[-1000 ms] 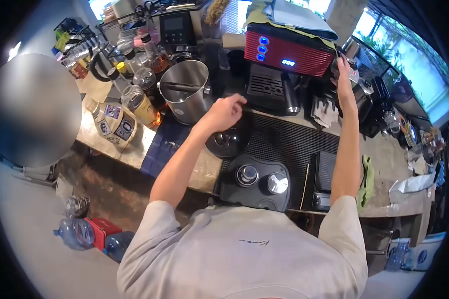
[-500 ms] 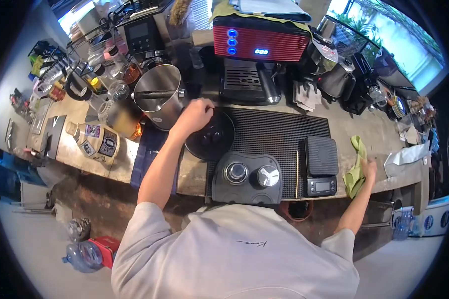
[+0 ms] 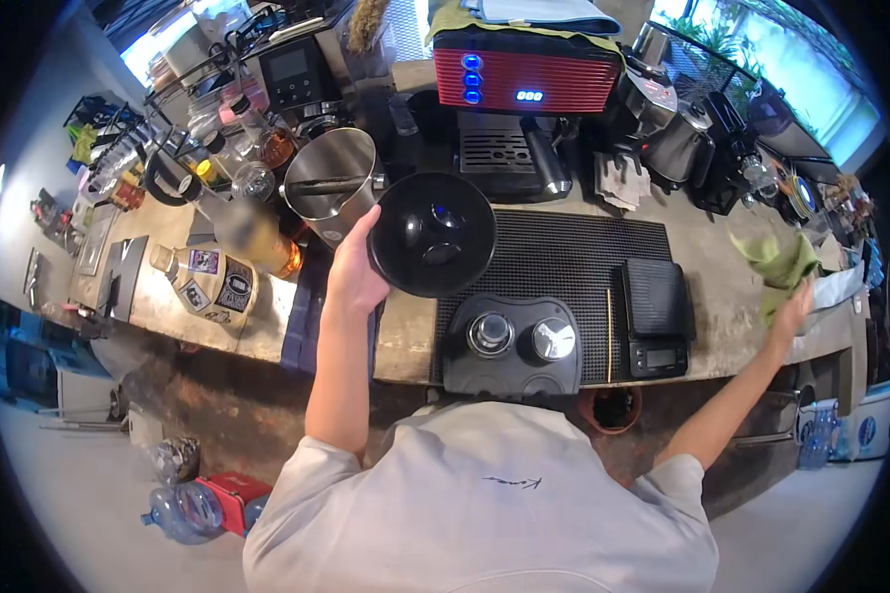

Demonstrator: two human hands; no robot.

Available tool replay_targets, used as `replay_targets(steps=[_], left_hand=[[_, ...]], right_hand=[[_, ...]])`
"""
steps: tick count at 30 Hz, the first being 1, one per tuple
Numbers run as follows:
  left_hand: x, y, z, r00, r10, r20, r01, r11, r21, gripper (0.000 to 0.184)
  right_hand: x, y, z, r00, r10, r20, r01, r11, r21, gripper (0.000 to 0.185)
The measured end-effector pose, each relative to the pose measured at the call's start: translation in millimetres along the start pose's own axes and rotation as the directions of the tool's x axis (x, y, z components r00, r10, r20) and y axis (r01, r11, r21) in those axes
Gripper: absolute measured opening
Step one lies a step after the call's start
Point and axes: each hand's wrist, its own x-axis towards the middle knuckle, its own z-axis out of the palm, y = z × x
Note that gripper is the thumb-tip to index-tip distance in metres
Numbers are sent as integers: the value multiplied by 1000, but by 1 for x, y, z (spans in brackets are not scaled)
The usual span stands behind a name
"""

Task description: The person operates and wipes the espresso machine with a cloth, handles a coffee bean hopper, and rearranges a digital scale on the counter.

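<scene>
- A pale, worn counter (image 3: 727,326) spans the workspace, with a brown floor (image 3: 208,395) below it.
- The left hand (image 3: 359,275) has its fingers closed on the left side of a glossy black round dish (image 3: 435,237), thumb at the rim.
- The dish is held over the counter, just beside a brushed-steel bucket (image 3: 332,215) with a dark bar (image 3: 334,185) across its mouth.
- The right hand (image 3: 793,304) is well apart on the other side, fingers gathered around a crumpled light-green cloth (image 3: 779,259); the cloth is partly blurred.
- Near that cloth lies a crinkled white packet (image 3: 837,288).
- Between the hands, a black textured rubber mat (image 3: 554,232) bears a dark grey stand (image 3: 511,361) with two round silver-topped pieces, a thin tan stick (image 3: 609,331) and a flat black scale (image 3: 655,306).
- Beyond the mat stands a red-fronted espresso machine (image 3: 524,79) with blue-lit buttons and a black-handled portafilter (image 3: 546,163).
- To the machine's right are a pale folded cloth (image 3: 623,183) and a dark metal kettle (image 3: 678,146).
- Left of the bucket sits a beige jug with stickers (image 3: 210,284).
</scene>
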Motion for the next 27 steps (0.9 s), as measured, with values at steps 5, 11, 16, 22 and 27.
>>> replay_targets(steps=[5, 11, 16, 22, 27], left_hand=[[16, -17, -1, 997, -76, 2, 76, 991, -111, 44], [78, -53, 19, 978, -209, 5, 208, 973, -102, 41], [130, -81, 41, 980, -181, -80, 175, 982, -74, 41], [137, -73, 48, 986, -131, -108, 137, 989, 53, 40], [120, -58, 22, 990, -54, -132, 65, 994, 83, 40]], right_hand=[[-42, -85, 135, 729, 217, 649, -547, 754, 362, 46], [-32, -113, 274, 574, 112, 811, -281, 957, 67, 57], [3, -145, 345, 552, 101, 828, -236, 971, 40, 60], [25, -155, 350, 564, 64, 823, 443, 818, -367, 61], [-38, -164, 286, 149, -167, 975, 394, 914, 96, 41]])
